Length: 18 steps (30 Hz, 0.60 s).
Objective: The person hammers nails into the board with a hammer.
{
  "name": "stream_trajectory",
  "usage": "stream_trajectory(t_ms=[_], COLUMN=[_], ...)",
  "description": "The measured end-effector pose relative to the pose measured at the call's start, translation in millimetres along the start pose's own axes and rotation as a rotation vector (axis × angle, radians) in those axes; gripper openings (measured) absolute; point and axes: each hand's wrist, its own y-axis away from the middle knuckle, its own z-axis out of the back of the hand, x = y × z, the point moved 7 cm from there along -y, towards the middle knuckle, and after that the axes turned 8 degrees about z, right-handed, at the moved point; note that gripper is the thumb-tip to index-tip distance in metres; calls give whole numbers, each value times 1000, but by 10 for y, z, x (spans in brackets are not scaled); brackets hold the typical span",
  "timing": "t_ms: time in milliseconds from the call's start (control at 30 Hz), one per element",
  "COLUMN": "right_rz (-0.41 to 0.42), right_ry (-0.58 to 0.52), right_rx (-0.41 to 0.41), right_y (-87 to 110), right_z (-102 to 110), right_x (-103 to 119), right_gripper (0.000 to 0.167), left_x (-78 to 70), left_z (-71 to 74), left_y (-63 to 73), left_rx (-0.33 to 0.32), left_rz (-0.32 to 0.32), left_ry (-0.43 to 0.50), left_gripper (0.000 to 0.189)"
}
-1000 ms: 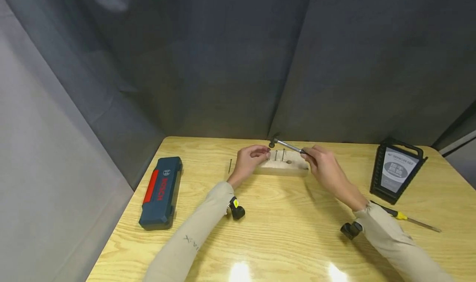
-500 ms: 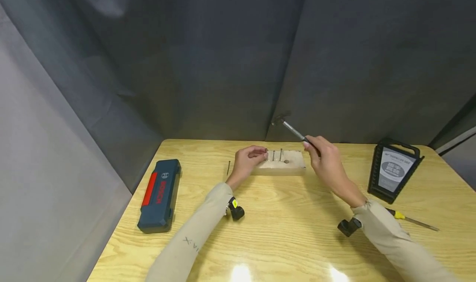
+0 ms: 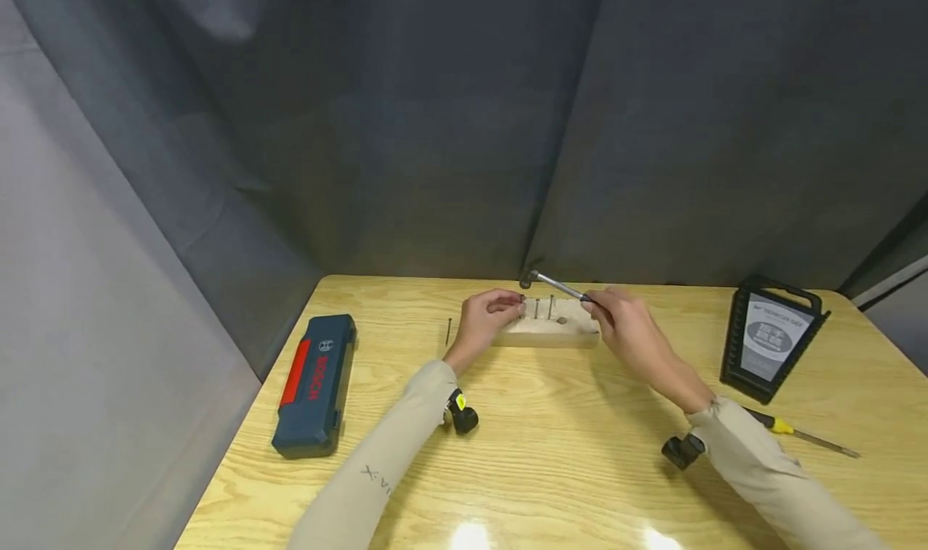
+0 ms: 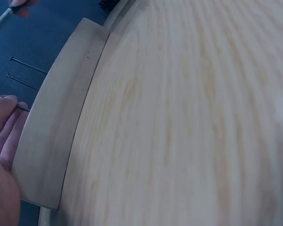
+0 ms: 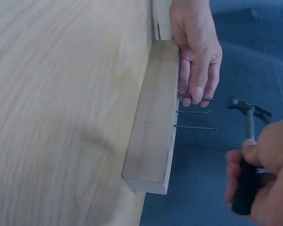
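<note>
A pale wooden block [image 3: 545,339] lies near the table's far edge, with two nails [image 5: 195,128] standing upright in its top. At the block's left end my left hand [image 3: 484,320] pinches a third nail [image 5: 205,99] upright between thumb and fingers. My right hand [image 3: 632,332] grips a claw hammer [image 3: 560,286] by its black handle. In the right wrist view the hammer head [image 5: 243,105] is a short gap from the head of the pinched nail. A dark round spot [image 3: 561,320] marks the block's top to the right of the nails.
A loose nail [image 3: 449,331] lies left of the block. A blue Bosch case [image 3: 316,385] sits at the table's left. On the right are a black tool holder [image 3: 772,337] and a yellow-and-black screwdriver [image 3: 805,433]. A dark curtain [image 3: 435,131] hangs behind the table [image 3: 565,453].
The hammer rose above the block half a second ago and has come down again near the pinched nail. My left hand keeps its place on the nail.
</note>
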Motion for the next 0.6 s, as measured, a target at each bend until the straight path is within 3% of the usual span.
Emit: stream_trajectory(t_ms=[133, 233, 333, 500, 567, 600], right_rz=[-16, -4, 35, 88, 74, 65], right_ry=[1, 18, 20, -14, -30, -31], right_rx=[62, 51, -25, -273, -302, -272], right_y=[33, 8, -53, -131, -118, -110], right_z=[-40, 0, 105, 317, 309, 269], right_x=[-3, 29, 95, 153, 131, 119], right_gripper=[15, 16, 15, 16, 19, 19], left_x=[8, 17, 30, 28, 21, 18], left_z=[5, 3, 0, -7, -6, -5], left_y=[-9, -21, -20, -4, 0, 1], left_rx=[-5, 3, 7, 18, 19, 18], left_rz=[-10, -15, -14, -20, -26, -30], left_ry=[-12, -6, -6, -14, -17, -18], left_gripper=[19, 19, 20, 21, 21, 21])
